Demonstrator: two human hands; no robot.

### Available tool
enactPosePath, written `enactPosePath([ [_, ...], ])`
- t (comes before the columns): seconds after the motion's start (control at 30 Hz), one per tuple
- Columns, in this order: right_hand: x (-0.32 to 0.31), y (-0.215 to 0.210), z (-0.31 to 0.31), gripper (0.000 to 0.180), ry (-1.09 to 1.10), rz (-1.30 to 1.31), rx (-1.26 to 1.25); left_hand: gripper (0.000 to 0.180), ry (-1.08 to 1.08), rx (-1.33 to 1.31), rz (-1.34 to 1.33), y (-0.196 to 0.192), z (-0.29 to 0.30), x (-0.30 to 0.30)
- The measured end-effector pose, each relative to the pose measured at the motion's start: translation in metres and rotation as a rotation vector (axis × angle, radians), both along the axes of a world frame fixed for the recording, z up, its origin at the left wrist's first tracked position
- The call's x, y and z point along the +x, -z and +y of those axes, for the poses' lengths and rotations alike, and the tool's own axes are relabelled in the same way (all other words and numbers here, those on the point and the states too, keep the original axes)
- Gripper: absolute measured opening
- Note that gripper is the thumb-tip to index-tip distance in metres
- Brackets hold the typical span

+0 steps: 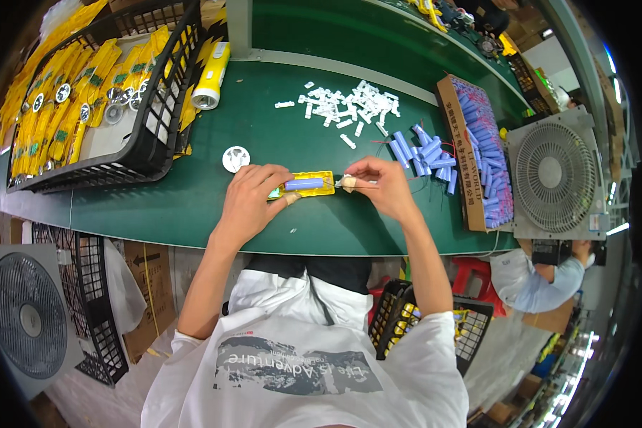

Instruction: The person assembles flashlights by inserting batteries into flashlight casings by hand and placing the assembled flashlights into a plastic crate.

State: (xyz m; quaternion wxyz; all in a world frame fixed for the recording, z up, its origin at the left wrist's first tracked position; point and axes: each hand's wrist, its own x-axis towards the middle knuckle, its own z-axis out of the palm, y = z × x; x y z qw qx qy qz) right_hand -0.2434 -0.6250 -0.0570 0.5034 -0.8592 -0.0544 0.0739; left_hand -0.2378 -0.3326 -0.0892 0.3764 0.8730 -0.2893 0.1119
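While a black basket (150, 135) full of yellow parts sits far to the left of the yellow tray (303, 185) on the green table (192, 207), a yellow and white torch (211, 75) lies just beyond the basket's right wall. A small white disc (235, 158) rests on the table just left of the tray. The left hand (253, 200) presses on the tray's left end, fingers closed over its edge, with a blue battery (304, 183) lying lengthwise in the tray. Just right of the tray, the right hand (379, 184) pinches thin wires (353, 185) between fingertips drawn together, close to the battery's right end. Behind the tray lies a scatter of small white clips (349, 105); to its right a heap of loose blue batteries (428, 153), then a cardboard box (478, 153) packed with more, and farthest right a grey fan (555, 175).
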Motion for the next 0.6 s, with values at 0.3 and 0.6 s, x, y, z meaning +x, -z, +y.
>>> enactPosePath([
  [0.3,0.043,-0.001,0.013,0.015,-0.206,0.221,-0.074,0.033,0.010,0.003,-0.001,0.004,0.005,-0.001],
  [0.6,0.029,0.000,0.022,0.039,-0.024,0.210,-0.064,0.041,0.067,0.060,-0.047,-0.010,0.005,0.006],
])
